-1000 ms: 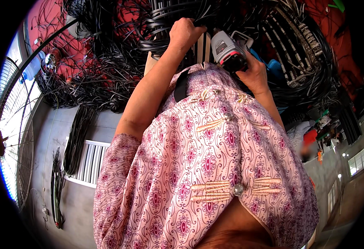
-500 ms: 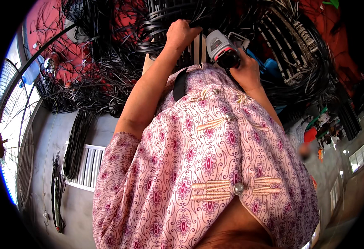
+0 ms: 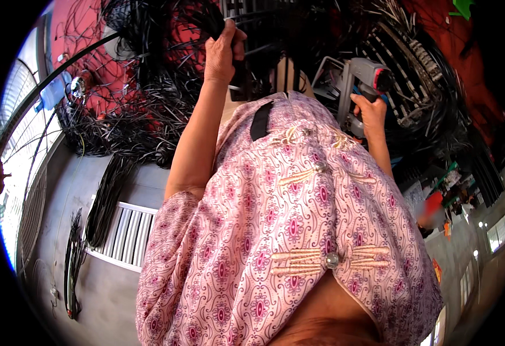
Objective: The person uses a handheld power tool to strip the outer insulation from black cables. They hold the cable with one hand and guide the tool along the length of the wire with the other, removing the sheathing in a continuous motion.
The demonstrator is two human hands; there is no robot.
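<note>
My left hand [image 3: 222, 55] is raised at the top middle. Its fingers are curled round black flat strips [image 3: 205, 17] that fan out above it beside a dark slatted frame [image 3: 249, 12]. On the right, my right hand [image 3: 371, 112] grips the handle of a grey and black staple gun [image 3: 367, 72] with a red accent. The tool is held upright, apart from the frame. Between my hands, pale wooden pieces [image 3: 287, 75] show just past my lap.
Heaps of tangled black strips [image 3: 131, 132] cover a red floor covering [image 3: 82, 34] on the left. A coil of strips with pale-wrapped bars [image 3: 405, 75] lies at the right. Bundled strips [image 3: 111, 196] hang near a white slatted panel [image 3: 124, 236]. Something green [image 3: 462, 8] shows at the top right.
My right hand has swung the staple gun to the right, away from the frame, and turned it upright. My left hand has moved left and up, and now grips black strips.
</note>
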